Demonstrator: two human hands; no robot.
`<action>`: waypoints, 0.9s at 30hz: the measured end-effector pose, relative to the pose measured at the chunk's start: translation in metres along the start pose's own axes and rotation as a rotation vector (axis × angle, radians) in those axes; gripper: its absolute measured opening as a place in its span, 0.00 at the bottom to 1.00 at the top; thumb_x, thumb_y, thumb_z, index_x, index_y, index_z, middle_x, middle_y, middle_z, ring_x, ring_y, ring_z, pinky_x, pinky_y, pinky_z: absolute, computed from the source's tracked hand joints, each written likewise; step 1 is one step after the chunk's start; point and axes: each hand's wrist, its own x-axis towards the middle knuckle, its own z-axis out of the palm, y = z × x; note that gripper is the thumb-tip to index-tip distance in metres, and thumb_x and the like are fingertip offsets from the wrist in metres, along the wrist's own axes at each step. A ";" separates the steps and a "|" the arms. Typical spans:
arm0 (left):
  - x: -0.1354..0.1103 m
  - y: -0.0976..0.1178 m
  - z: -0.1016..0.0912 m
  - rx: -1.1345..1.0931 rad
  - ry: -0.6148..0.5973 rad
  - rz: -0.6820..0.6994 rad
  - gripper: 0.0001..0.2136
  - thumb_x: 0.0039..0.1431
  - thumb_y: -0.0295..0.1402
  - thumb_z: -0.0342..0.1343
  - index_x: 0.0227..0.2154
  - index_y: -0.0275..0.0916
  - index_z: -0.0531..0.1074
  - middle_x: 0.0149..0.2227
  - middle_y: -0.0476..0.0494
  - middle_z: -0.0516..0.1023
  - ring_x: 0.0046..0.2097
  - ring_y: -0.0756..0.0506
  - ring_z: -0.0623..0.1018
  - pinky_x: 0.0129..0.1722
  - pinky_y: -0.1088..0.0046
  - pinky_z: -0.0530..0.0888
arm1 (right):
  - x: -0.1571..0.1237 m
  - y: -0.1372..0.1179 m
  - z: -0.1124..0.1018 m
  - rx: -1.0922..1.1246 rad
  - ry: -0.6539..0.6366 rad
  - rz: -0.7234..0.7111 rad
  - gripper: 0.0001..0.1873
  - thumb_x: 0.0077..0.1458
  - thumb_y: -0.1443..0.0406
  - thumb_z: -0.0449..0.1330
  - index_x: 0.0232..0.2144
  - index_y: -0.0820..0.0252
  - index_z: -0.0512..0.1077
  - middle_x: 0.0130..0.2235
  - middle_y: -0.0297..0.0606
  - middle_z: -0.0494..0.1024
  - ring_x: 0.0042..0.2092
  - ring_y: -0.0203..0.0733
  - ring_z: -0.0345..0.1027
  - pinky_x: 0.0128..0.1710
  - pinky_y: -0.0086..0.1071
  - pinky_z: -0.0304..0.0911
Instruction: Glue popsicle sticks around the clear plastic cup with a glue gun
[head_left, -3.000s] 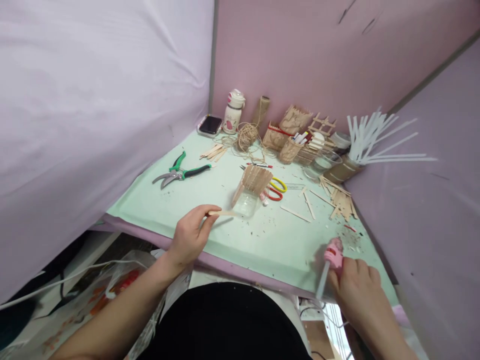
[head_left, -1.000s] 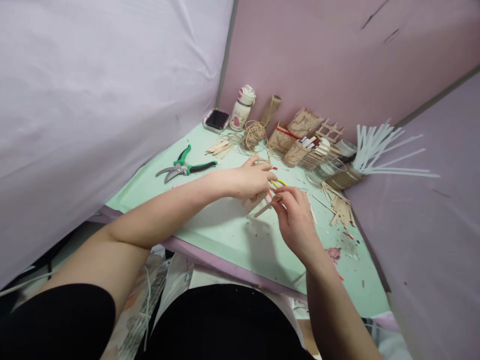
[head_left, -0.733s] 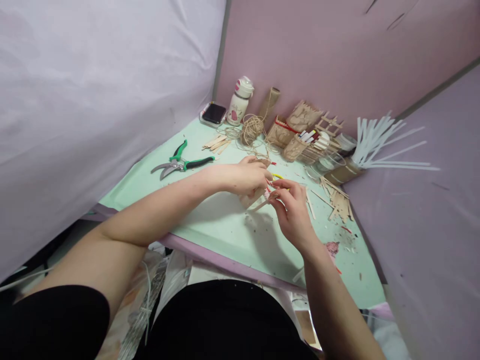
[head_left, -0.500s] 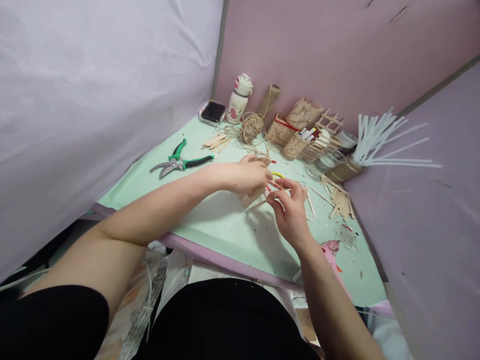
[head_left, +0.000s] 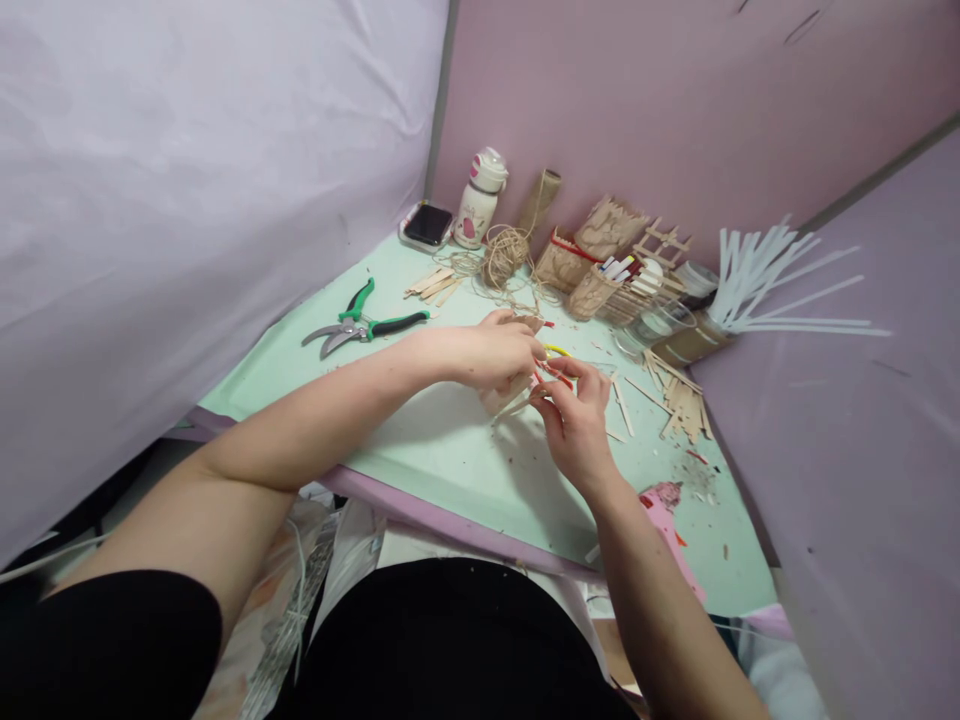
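My left hand (head_left: 504, 352) is closed over a light wooden craft piece (head_left: 495, 400), with the fingers bent down around it. Most of that piece is hidden under the palm; a thin stick end juts out at its lower side. From the right, my right hand (head_left: 581, 418) meets it, thumb and fingertips pinched together at the piece's edge. Narrow red strips (head_left: 553, 374) show between the two hands, and what the right fingertips pinch is too small to make out. Just behind the hands lies a yellow curved thing (head_left: 556, 351), partly covered.
Green-handled pruning shears (head_left: 364, 325) lie open at left. Twine (head_left: 504, 256), a bottle (head_left: 478, 205), a phone (head_left: 427, 224) and stick-made holders (head_left: 592, 292) stand at the back. White glue sticks (head_left: 757, 270), loose craft sticks (head_left: 684, 405) and a pink glue gun (head_left: 664, 515) are at right.
Both hands stay at the wooden piece. The right hand's fingertips have shifted very slightly against it; the view has moved a touch.
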 end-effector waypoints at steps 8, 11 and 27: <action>0.002 -0.001 0.002 0.069 -0.038 -0.004 0.07 0.49 0.22 0.55 0.27 0.38 0.76 0.46 0.41 0.78 0.54 0.38 0.69 0.57 0.59 0.53 | -0.001 0.001 0.003 -0.006 -0.006 0.019 0.07 0.61 0.65 0.55 0.35 0.53 0.74 0.50 0.43 0.68 0.52 0.52 0.58 0.50 0.51 0.57; 0.002 -0.001 0.002 0.076 -0.056 -0.010 0.07 0.49 0.23 0.55 0.28 0.39 0.77 0.47 0.41 0.78 0.55 0.38 0.68 0.58 0.59 0.52 | -0.001 0.001 0.003 -0.022 -0.014 0.014 0.06 0.62 0.64 0.56 0.34 0.53 0.73 0.49 0.43 0.68 0.52 0.51 0.59 0.51 0.51 0.58; 0.000 0.000 -0.001 0.066 -0.078 -0.004 0.09 0.49 0.22 0.53 0.28 0.38 0.77 0.51 0.40 0.76 0.56 0.37 0.68 0.58 0.58 0.53 | -0.001 0.001 0.005 -0.026 0.031 0.063 0.05 0.61 0.63 0.58 0.32 0.55 0.71 0.45 0.42 0.69 0.49 0.51 0.59 0.47 0.45 0.56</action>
